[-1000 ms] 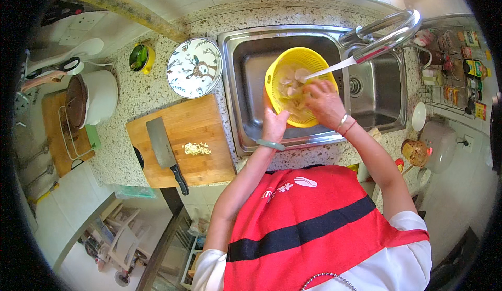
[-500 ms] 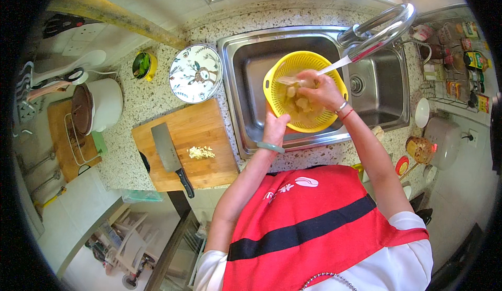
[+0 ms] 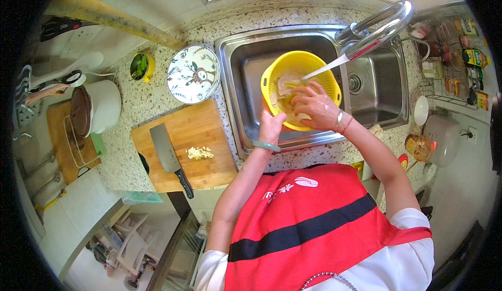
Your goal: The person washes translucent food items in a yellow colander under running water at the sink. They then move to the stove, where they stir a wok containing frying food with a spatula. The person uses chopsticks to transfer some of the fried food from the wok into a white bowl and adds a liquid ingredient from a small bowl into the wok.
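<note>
Speckled stone counter (image 3: 136, 108) fills the middle of the frame, seen from above. At far left a white pot (image 3: 99, 108) with a dark lid is seen, and beside it a small yellow cup (image 3: 141, 66). Just right of that, a patterned plate (image 3: 193, 74) is laid flat. Below it, a wooden cutting board (image 3: 204, 134) carries a cleaver (image 3: 166, 155) and a small heap of chopped pale bits (image 3: 200, 153) — the chopping looks finished, the blade set down and let go.

At centre, the steel sink (image 3: 246, 81) is reached. A yellow colander (image 3: 300, 66) is held over the basin, steadied by the left hand (image 3: 272, 126), which is clasped on its near rim. Pale food pieces (image 3: 285, 84) are being worked inside it by the right hand (image 3: 314, 105), fingers curled down into them; whether anything is pinched cannot be told. A thin stream of water (image 3: 324, 68) is run into the colander from the faucet (image 3: 376, 26) at upper right.

Rinsing appears to be under way, not done: water is on and the colander has not been lifted out. At far right, bottles on a rack (image 3: 455, 45) are glimpsed.
</note>
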